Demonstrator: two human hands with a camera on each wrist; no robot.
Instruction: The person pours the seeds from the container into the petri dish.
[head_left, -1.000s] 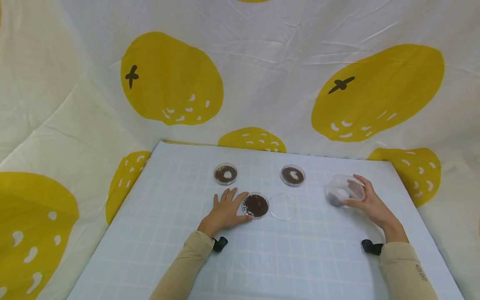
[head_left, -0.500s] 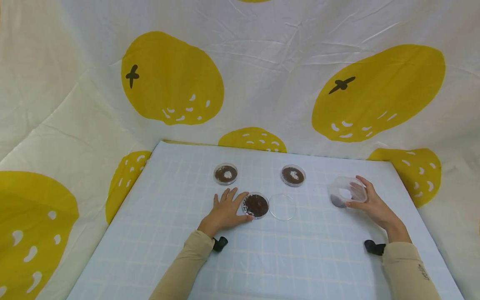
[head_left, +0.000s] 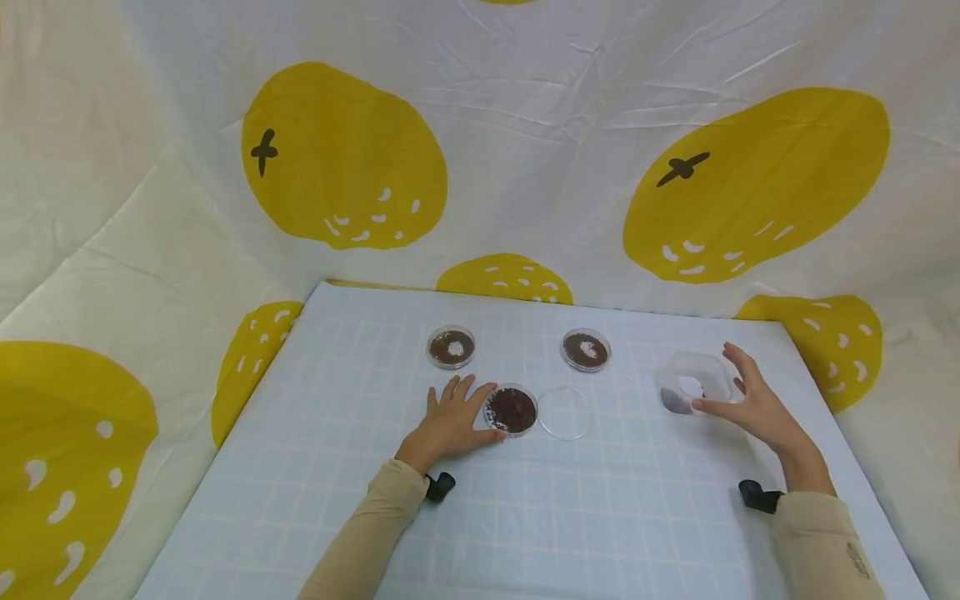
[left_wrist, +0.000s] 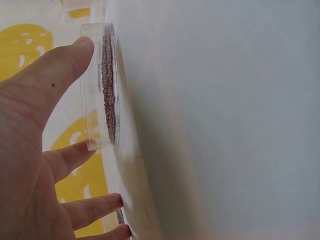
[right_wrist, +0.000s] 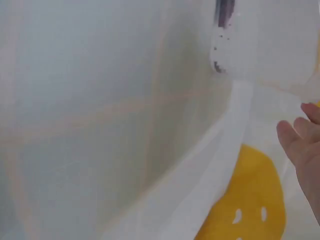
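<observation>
My left hand (head_left: 450,419) holds a clear petri dish (head_left: 511,411) on the table between thumb and index finger, the other fingers spread. The left wrist view shows a dark brown crumbly layer in this dish (left_wrist: 108,90), which in the head view has white specks along its left edge. On the right, my right hand (head_left: 761,410) is spread beside a translucent plastic tub (head_left: 684,375). The tub stands on the table with dark material and a white patch in it. In the right wrist view, my fingertips (right_wrist: 287,134) are apart from the tub (right_wrist: 270,45).
A clear round lid (head_left: 566,414) lies just right of the held dish. Behind are two more petri dishes, a left one (head_left: 451,348) and a right one (head_left: 586,351), each brown with a white heap. A light blue checked cloth (head_left: 570,517) covers the table.
My right hand set the tub down slightly to the right, let go of it and drew back rightward with fingers spread. The left hand and its dish have stayed still.
</observation>
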